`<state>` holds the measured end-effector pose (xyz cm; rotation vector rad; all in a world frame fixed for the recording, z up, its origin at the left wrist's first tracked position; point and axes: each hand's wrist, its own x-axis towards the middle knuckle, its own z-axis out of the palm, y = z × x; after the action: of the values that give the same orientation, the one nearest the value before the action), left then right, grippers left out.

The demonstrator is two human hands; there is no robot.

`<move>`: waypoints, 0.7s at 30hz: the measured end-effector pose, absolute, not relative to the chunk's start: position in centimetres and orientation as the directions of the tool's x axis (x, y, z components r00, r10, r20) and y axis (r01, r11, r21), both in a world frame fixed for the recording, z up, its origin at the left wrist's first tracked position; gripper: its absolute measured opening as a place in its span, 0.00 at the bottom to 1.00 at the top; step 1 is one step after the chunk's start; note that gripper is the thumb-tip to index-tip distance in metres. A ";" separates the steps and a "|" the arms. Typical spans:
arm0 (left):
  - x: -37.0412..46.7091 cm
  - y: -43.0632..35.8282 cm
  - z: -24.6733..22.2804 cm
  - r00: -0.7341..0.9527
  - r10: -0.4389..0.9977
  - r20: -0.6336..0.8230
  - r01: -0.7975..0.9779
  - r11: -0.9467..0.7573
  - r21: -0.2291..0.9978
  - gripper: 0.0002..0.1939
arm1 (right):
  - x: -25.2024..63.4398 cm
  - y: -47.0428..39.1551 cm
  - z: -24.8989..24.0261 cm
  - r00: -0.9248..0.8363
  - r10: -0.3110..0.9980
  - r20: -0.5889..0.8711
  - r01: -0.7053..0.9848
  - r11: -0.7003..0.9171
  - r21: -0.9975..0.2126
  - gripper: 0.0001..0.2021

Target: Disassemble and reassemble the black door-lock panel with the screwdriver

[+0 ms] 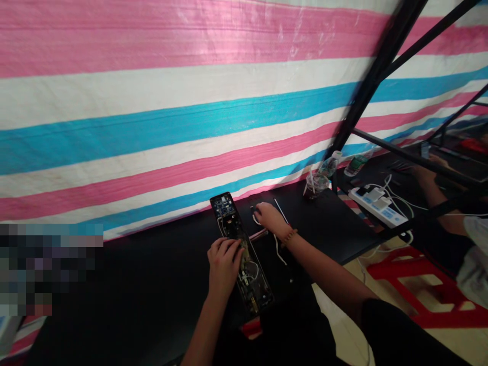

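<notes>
A long black electronic device (249,277) lies opened on the black table, with its circuit board (224,206), wiring and a white wire loop showing. My left hand (224,259) rests over its left side, fingers bent and touching the inside near the middle. To the right of the device my right hand (270,218) is low over the tabletop with its fingers bent together. White cable (281,251) shows on both sides of that hand; what sits under the fingertips is hidden. Behind the right wrist lies a thin, light-coloured rod (281,209), perhaps a tool.
A plastic cup (315,184) and bottles (331,163) stand at the back right, near a black metal frame (360,101). Right of them lies a white power strip (379,206) with cables. A co-worker's arm (430,188) reaches in above a red stool (415,284). Striped sheeting (190,132) hangs behind.
</notes>
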<state>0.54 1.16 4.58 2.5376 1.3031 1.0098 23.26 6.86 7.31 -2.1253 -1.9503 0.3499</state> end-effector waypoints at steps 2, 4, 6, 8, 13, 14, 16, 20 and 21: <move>0.8 1.2 4.5 0.383 0.766 0.516 0.694 -0.607 0.386 0.11 | 22.2 8.8 6.8 0.100 0.994 -0.035 0.946 -0.106 -0.307 0.12; 1.1 0.9 4.5 0.333 0.781 0.528 0.725 -0.570 0.386 0.11 | 21.2 10.0 6.1 0.114 0.992 -0.050 0.949 -0.124 -0.291 0.12; 1.4 0.2 4.4 0.286 0.796 0.533 0.747 -0.534 0.396 0.12 | 20.6 10.6 5.5 0.122 0.991 -0.056 0.949 -0.133 -0.287 0.10; 1.6 -0.8 4.1 0.266 0.816 0.513 0.739 -0.514 0.435 0.15 | 20.5 10.8 5.5 0.117 0.992 -0.050 0.946 -0.127 -0.299 0.12; 1.8 -3.7 2.0 0.210 0.905 0.370 0.645 -0.412 0.643 0.29 | 21.4 10.8 8.0 0.040 0.998 0.052 0.921 -0.017 -0.389 0.11; 1.8 -4.2 1.7 0.196 0.923 0.330 0.629 -0.377 0.680 0.30 | 21.4 10.7 8.7 0.006 0.997 0.082 0.910 0.029 -0.413 0.11; 1.9 -4.9 1.1 0.189 0.949 0.251 0.596 -0.314 0.739 0.31 | 21.2 10.4 10.1 -0.099 0.983 0.152 0.876 0.159 -0.456 0.11; 2.2 -6.0 0.7 0.200 0.971 0.135 0.519 -0.222 0.825 0.31 | 19.4 9.7 11.7 -0.298 0.943 0.146 0.889 0.330 -0.317 0.10; 2.3 -6.2 0.6 0.186 0.976 0.116 0.503 -0.196 0.842 0.31 | 18.9 9.6 11.9 -0.306 0.946 0.105 0.911 0.323 -0.256 0.10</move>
<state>2.26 -6.25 0.60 1.7984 1.3922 0.9044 18.89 9.64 11.87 -1.6873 -2.3537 0.2165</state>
